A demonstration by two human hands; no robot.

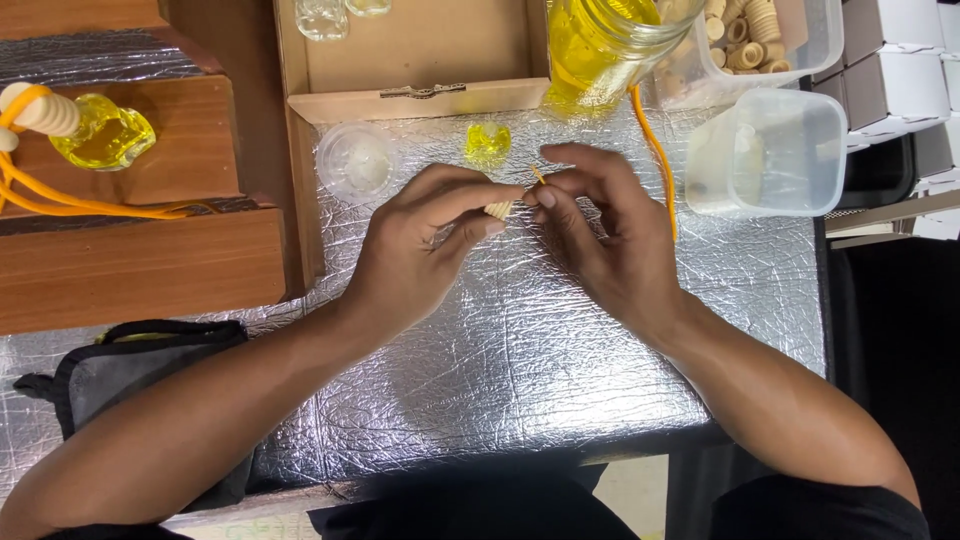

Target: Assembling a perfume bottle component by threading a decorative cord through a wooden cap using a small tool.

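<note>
Above the foil-covered counter (520, 350), the left hand (420, 250) pinches a small ribbed pale wooden cap (499, 209). At its 3 o'clock, the right hand (600, 230) pinches a thin orange cord (655, 150) end. The cap is probably light, rigid and best held by its ribbed sides; the cord is limp, so it wants gripping near the tip.

Both forearms are bare from the wrists up to where they leave the bottom edge of the view, with no sleeves, watch, bracelet or ring to be seen on them. The left hand (425, 250) and the right hand (610, 235) are bare too, with no gloves, and the fingernails are short and plain (no polish shows). At the bottom of the view a dark, nearly black garment covers the body and lap.
</note>
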